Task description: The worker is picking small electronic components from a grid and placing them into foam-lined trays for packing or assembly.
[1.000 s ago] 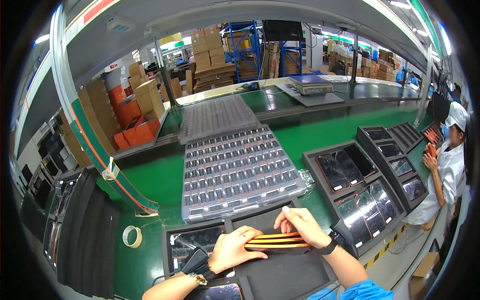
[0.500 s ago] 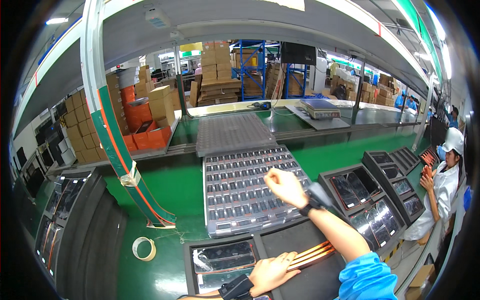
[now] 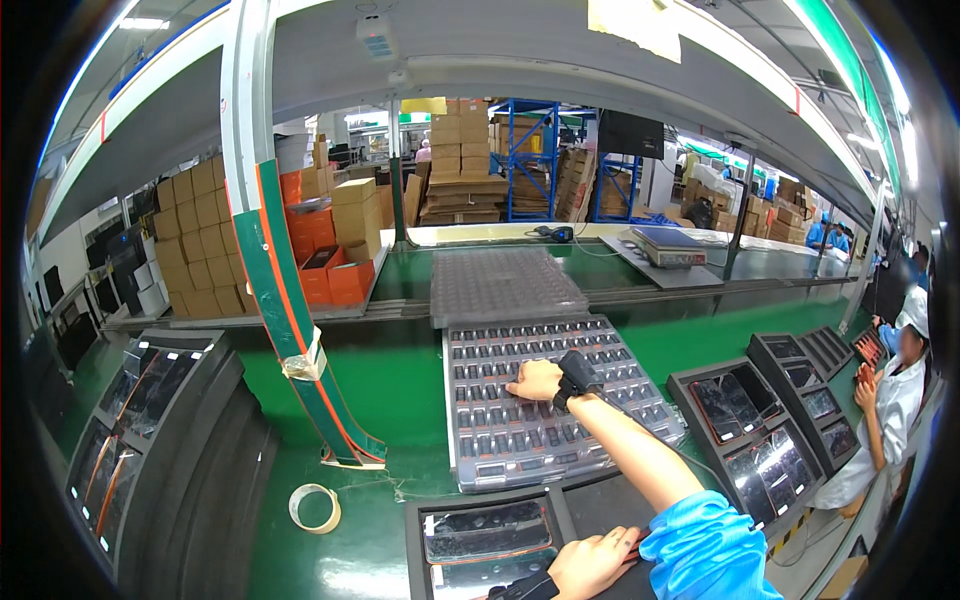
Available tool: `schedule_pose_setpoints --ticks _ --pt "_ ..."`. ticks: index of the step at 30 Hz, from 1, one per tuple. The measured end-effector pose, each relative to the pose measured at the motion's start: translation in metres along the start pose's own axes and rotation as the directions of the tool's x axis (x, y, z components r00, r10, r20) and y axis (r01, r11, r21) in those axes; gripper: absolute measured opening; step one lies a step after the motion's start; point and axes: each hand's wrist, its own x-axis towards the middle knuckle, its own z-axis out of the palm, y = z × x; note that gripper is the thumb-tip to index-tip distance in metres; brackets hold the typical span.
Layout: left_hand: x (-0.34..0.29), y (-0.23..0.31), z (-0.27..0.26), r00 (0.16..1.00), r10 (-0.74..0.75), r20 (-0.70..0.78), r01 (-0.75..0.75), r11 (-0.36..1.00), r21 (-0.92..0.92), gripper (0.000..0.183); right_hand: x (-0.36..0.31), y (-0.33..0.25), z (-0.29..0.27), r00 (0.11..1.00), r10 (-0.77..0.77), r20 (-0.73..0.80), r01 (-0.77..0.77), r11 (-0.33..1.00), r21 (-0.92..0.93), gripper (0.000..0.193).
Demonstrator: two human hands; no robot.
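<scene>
My right hand (image 3: 537, 381) reaches over a clear plastic tray (image 3: 530, 475) holding rows of small dark parts. Its fingers are bent together and touch down among the parts; whatever they pinch is too small to make out. Low in the picture, my left hand (image 3: 592, 564) is curled over several orange-edged phones (image 3: 634, 550), mostly hidden by the hand and my blue right sleeve. They lie in a black foam tray (image 3: 416, 545). Dark-screened phones (image 3: 487, 530) lie flat in its left compartment. Dark bands with a cable wrap both wrists.
A tape roll (image 3: 315, 508) lies left, beside a green-and-orange post (image 3: 290, 300). Stacked foam trays (image 3: 215, 470) with phones stand far left; more foam trays (image 3: 735, 440) sit right. Empty clear trays (image 3: 505, 285) and a scale (image 3: 668, 247) are behind. A co-worker (image 3: 885, 410) stands at right.
My right hand has come down and left onto the rows of small parts. My left hand stays at the orange-edged phones, which my right sleeve now covers more. The view has shifted.
</scene>
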Motion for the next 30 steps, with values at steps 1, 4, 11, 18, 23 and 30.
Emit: schedule_pose_setpoints --ticks 1,4,11,18,23,30 --pt "0.002 -0.001 0.001 1.000 0.000 0.002 0.000 1.000 0.013 0.031 0.001 0.000 0.002 0.999 0.002 -0.032 -0.002 1.000 0.010 0.043" --pt "0.004 -0.003 0.003 1.000 0.021 -0.016 -0.020 0.999 0.031 0.030 0.007 0.001 0.003 0.997 0.039 -0.069 -0.035 0.997 0.063 0.041" --pt "-0.001 -0.005 0.009 0.999 -0.008 -0.052 0.010 0.999 0.041 0.025 0.010 -0.032 0.012 0.997 0.023 -0.072 -0.015 0.994 0.110 0.043" --pt "-0.023 -0.067 0.078 0.996 0.022 -0.086 -0.019 0.999 0.034 0.054 0.015 -0.046 0.007 0.999 0.030 -0.036 -0.036 0.986 -0.161 0.048" --pt "-0.006 0.004 -0.004 0.995 -0.026 -0.094 0.029 0.999 0.037 0.033 0.026 -0.035 0.010 0.999 0.053 -0.009 -0.053 0.982 -0.180 0.045" --pt "-0.009 0.004 0.002 0.974 -0.003 -0.225 0.015 0.999 0.050 0.036 0.029 -0.056 0.024 0.997 0.007 -0.071 -0.011 0.999 -0.045 0.044"
